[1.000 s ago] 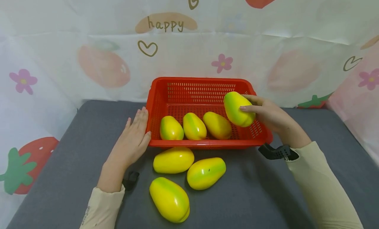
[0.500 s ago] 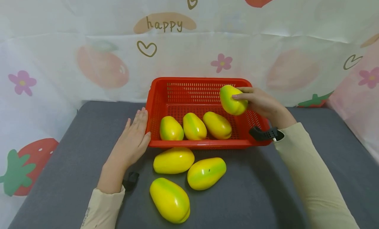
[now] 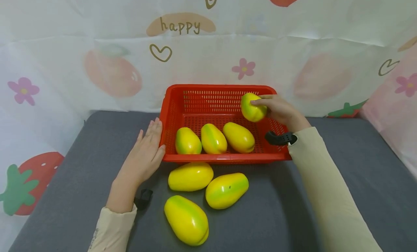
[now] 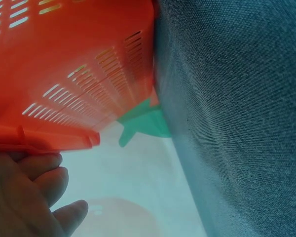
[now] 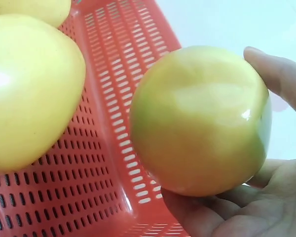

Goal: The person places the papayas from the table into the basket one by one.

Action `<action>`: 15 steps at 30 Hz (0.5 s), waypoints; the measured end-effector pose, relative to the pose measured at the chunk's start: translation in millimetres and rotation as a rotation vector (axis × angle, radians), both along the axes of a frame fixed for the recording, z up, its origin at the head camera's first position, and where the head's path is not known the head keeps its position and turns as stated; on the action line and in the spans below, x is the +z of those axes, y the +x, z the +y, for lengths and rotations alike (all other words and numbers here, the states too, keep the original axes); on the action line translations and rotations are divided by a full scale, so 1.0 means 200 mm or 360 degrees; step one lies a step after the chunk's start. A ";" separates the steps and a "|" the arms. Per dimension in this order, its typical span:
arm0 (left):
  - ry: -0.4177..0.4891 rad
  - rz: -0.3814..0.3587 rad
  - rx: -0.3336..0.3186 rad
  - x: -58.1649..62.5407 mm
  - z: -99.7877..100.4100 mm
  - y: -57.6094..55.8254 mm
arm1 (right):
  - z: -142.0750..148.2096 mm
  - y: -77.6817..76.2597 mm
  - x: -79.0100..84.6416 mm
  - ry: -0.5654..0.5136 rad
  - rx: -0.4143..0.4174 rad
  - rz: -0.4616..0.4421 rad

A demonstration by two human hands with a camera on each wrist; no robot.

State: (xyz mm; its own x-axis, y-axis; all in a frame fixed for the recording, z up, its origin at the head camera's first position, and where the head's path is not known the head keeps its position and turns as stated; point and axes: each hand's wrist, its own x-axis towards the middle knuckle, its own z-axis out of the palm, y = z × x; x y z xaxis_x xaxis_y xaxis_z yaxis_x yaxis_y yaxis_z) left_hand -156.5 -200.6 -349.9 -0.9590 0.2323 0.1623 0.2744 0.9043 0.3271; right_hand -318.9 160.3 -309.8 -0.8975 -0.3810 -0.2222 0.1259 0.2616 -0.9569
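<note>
My right hand (image 3: 280, 109) grips a glossy yellow-green papaya (image 3: 253, 108) above the right part of a red plastic basket (image 3: 221, 158). In the right wrist view, thumb and fingers curl round the papaya (image 5: 202, 123), its rounded end facing the camera. Three more papayas lie in a row along the basket's near side: a left one (image 3: 188, 141), a middle one (image 3: 214, 139) and a right one (image 3: 239, 138). My left hand (image 3: 143, 150) rests against the basket's left wall, its fingers straight. From the left wrist, its fingertips (image 4: 52, 182) show just under the basket's rim.
In front of the basket, three papayas lie on the grey cloth-covered table (image 3: 267, 208): one near the wall (image 3: 191, 176), one to its right (image 3: 227, 191) and one closest (image 3: 186, 220). A printed curtain (image 3: 195, 71) hangs close behind the basket.
My right hand has carried the papaya left and slightly back, farther over the basket. The left hand and the other papayas have stayed put.
</note>
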 end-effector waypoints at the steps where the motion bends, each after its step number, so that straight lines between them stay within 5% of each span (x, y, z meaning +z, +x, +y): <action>1: 0.0001 0.0000 -0.0002 0.00 0.00 0.00 | 0.00 -0.01 -0.01 0.0000 -0.0003 0.0003; 15: -0.0014 0.0004 0.0006 0.00 0.00 0.00 | -0.03 -0.03 -0.06 0.0417 0.0142 0.0132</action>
